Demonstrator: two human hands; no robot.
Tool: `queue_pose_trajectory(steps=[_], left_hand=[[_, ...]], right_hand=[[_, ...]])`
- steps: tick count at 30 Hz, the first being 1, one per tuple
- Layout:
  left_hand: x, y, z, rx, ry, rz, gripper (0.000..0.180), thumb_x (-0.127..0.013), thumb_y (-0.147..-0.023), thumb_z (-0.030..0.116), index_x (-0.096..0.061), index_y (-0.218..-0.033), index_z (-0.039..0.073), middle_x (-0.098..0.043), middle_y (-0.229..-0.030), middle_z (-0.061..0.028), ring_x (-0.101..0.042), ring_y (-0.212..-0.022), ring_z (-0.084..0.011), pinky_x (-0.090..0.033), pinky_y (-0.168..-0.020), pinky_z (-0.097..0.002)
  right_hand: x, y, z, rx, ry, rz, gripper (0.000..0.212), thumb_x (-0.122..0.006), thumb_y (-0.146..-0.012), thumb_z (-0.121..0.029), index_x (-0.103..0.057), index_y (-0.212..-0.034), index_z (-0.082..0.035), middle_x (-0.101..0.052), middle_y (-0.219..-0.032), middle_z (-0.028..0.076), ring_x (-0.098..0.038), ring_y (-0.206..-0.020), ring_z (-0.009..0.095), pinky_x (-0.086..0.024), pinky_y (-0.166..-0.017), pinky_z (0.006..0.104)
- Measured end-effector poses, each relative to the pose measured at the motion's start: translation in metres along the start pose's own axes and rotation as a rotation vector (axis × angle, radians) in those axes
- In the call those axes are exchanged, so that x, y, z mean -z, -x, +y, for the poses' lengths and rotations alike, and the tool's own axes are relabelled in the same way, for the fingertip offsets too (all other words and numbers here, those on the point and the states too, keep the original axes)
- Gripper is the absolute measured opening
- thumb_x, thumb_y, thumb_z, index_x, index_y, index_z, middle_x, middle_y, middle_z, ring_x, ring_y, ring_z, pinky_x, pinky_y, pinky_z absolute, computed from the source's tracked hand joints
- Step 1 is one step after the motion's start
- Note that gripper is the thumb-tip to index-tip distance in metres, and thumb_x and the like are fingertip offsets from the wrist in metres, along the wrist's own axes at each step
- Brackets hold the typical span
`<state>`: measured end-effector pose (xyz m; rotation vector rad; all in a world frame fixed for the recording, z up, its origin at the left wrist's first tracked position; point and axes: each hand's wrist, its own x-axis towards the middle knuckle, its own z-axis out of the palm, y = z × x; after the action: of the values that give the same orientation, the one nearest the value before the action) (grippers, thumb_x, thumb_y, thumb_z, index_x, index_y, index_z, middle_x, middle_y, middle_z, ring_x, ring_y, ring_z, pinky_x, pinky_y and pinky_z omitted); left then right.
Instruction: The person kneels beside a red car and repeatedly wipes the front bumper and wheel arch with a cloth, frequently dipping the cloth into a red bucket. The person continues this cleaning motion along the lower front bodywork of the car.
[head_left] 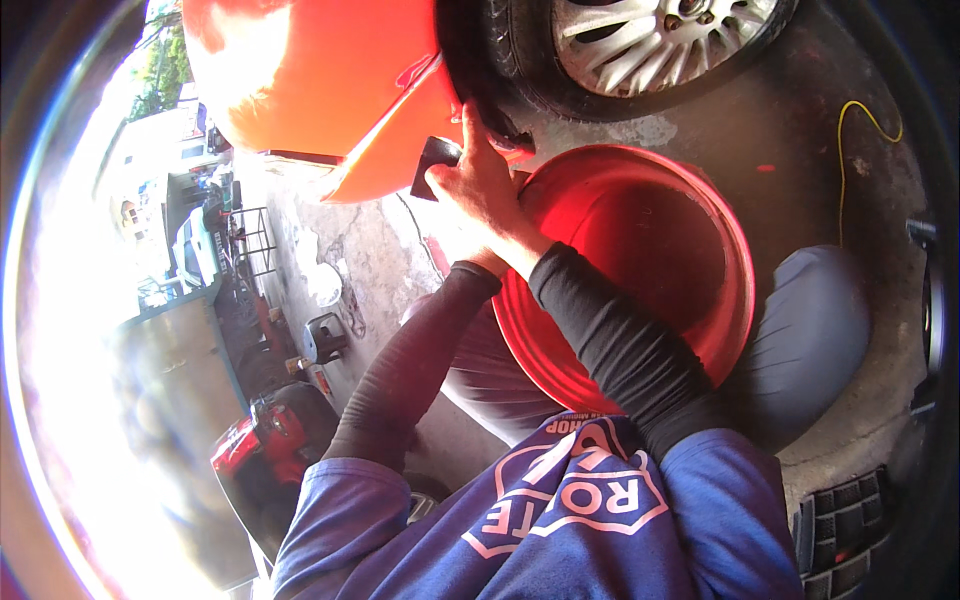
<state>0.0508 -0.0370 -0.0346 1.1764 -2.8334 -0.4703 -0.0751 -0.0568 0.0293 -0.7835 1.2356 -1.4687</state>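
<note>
My right hand (484, 185) is closed on a small black block (435, 166), with the thumb on its near side and a finger pointing up along the panel. The block is beside the lower edge of a glossy orange-red car body panel (365, 110). My left hand (462, 235) lies just to the left of the right one and partly behind it. Glare and overlap hide its fingers, so its hold is unclear. Under my forearms, between my knees, a large round red tub (735, 250) shows its hollow inside.
A wheel with a silver rim (660, 50) and dark tire is beyond the tub. A yellow cord (842, 165) lies on the concrete floor at right. To the left are a red and black machine (270, 435) and a metal rack (252, 240). A dark grid mat (845, 530) lies at lower right.
</note>
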Motion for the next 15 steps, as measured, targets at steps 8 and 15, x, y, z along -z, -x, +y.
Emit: queue_pose_trajectory(steps=[8, 15], left_hand=[[0.021, -0.020, 0.034, 0.142, 0.037, 0.033, 0.044, -0.060, -0.089, 0.034, -0.061, -0.123, 0.006, -0.067, -0.111, -0.0239, -0.065, -0.105, -0.0390, -0.050, -0.089, -0.0472], [0.035, -0.036, 0.057, 0.268, 0.292, 0.089, 0.029, -0.050, -0.097, 0.023, -0.058, -0.118, 0.004, -0.068, -0.102, -0.0247, -0.065, -0.097, -0.0429, -0.051, -0.083, -0.0489]], right_hand=[[0.027, -0.019, 0.010, 0.020, 0.000, 0.160, 0.044, -0.062, -0.079, -0.018, -0.054, -0.116, 0.004, -0.061, -0.117, 0.029, -0.062, -0.107, 0.041, -0.050, -0.093, 0.0436], [0.052, -0.045, 0.017, 0.336, 0.146, 0.333, 0.024, -0.063, -0.083, -0.020, -0.066, -0.094, 0.000, -0.067, -0.092, 0.024, -0.067, -0.084, 0.039, -0.053, -0.073, 0.0461]])
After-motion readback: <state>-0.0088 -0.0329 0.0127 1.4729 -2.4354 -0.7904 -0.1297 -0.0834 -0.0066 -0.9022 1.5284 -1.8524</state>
